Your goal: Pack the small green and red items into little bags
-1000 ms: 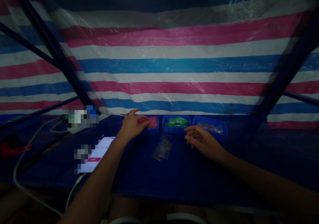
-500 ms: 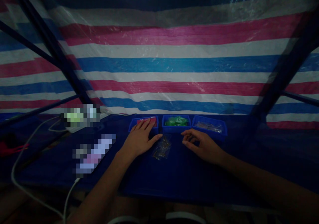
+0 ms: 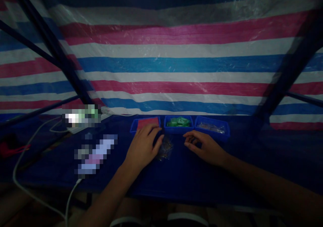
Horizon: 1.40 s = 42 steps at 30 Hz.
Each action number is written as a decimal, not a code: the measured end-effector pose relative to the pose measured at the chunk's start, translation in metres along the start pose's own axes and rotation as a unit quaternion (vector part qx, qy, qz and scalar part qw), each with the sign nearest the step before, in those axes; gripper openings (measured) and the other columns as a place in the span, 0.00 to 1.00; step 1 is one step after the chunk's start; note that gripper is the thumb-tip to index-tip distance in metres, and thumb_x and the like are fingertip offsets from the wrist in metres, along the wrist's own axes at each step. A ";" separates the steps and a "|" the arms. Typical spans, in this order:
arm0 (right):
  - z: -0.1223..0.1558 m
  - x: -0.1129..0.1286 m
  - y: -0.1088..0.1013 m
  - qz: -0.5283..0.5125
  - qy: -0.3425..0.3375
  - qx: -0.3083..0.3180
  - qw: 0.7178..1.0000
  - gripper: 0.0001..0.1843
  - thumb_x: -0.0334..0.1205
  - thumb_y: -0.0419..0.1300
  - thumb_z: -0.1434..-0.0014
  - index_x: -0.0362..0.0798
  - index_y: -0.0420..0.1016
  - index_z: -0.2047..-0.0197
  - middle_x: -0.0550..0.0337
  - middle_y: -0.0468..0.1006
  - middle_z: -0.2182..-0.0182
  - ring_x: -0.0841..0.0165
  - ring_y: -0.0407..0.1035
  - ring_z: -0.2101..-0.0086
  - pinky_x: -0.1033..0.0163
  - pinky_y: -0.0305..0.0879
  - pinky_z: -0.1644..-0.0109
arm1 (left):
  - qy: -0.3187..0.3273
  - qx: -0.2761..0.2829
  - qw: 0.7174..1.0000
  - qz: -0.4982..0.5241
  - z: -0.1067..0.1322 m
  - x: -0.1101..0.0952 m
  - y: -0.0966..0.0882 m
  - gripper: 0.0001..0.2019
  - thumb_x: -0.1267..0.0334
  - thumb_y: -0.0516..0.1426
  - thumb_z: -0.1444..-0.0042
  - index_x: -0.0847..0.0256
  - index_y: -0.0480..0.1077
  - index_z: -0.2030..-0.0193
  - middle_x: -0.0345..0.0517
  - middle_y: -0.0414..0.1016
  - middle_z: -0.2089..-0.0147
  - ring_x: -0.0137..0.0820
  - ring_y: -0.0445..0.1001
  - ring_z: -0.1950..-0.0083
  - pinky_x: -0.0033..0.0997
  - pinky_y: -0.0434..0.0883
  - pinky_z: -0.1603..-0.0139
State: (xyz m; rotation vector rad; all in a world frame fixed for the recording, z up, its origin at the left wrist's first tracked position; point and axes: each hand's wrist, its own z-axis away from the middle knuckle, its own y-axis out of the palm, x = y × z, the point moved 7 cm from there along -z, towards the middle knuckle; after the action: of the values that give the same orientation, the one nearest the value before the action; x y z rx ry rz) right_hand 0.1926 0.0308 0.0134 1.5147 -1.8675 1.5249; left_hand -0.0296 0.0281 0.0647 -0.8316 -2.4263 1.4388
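so the left hand (image 3: 142, 142) is resting low at the front of the left blue bin (image 3: 132, 127), w/ its fingers (image 3: 152, 132) bending over the near edge by the red packets (image 3: 148, 121). Its thumb is standing apart and reaching the clear bag (image 3: 166, 149) of small metal bits, which is lying on the desk (image 3: 181, 176) just in front of the gap b/w the left and middle bins. Can't tell if anything's being pinched bc the hand is hiding its own underside. Right hand (image 3: 205, 148) is hanging loose on the other side of the bag, fingers half curled, thumb apart, nothing showing in it afaict.

Risks imo: the bag's looking thin & slippery, so an edge-only grip could be letting it slide or spill if it's open (can't see the opening). Fingers catching that bin rim could be tipping the red packets. It's p. dark too, so small bits could be getting missed.

Other stuff: middle bin (image 3: 178, 130) is holding green packets (image 3: 179, 122), right bin (image 3: 222, 137) is holding clear packets (image 3: 212, 128). Left hand is blocking part of the bag + bin front. Off left, a lit phone-like slab (image 3: 97, 156) (pixelated) is lying near the left forearm w/ a white cable (image 3: 67, 198) trailing off the desk edge, so a sleeve-level snag is prob the main hazard there. Striped sheet (image 3: 176, 65) is hanging behind the bins.
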 end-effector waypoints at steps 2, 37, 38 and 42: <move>0.000 0.001 0.000 0.009 -0.002 0.001 1.000 0.15 0.45 0.62 0.33 0.53 0.75 0.44 0.55 0.82 0.58 0.63 0.76 0.61 0.55 0.73 0.55 | 0.008 0.042 0.999 0.026 0.009 -0.010 0.007 0.19 0.54 0.50 0.29 0.54 0.71 0.37 0.50 0.72 0.35 0.41 0.72 0.36 0.45 0.67 0.33; -0.015 -0.017 -0.025 -0.048 0.064 -0.095 0.992 0.13 0.47 0.65 0.38 0.50 0.80 0.52 0.56 0.84 0.62 0.65 0.79 0.70 0.56 0.78 0.63 | 0.055 0.039 0.938 0.340 -0.057 -0.037 0.051 0.09 0.64 0.62 0.37 0.56 0.71 0.51 0.42 0.83 0.57 0.34 0.82 0.55 0.34 0.76 0.51; -0.017 -0.017 -0.023 -0.071 0.070 -0.089 0.991 0.15 0.48 0.66 0.38 0.50 0.79 0.51 0.56 0.84 0.61 0.65 0.79 0.68 0.56 0.78 0.61 | 0.060 0.027 0.936 0.346 -0.057 -0.035 0.050 0.08 0.63 0.61 0.36 0.56 0.71 0.51 0.43 0.82 0.56 0.34 0.82 0.54 0.35 0.76 0.50; -0.027 -0.013 -0.010 -0.172 0.081 -0.065 0.980 0.20 0.46 0.70 0.43 0.48 0.76 0.50 0.53 0.84 0.58 0.62 0.80 0.59 0.56 0.79 0.57 | 0.038 -0.017 0.922 0.385 -0.051 -0.026 0.049 0.09 0.61 0.60 0.35 0.57 0.70 0.49 0.46 0.82 0.54 0.35 0.82 0.51 0.36 0.76 0.47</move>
State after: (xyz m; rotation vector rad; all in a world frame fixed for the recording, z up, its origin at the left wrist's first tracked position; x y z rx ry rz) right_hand 0.1969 0.0614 0.0194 1.5090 -1.4910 1.2969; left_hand 0.0323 0.0693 0.0514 -1.9578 -2.1456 1.5213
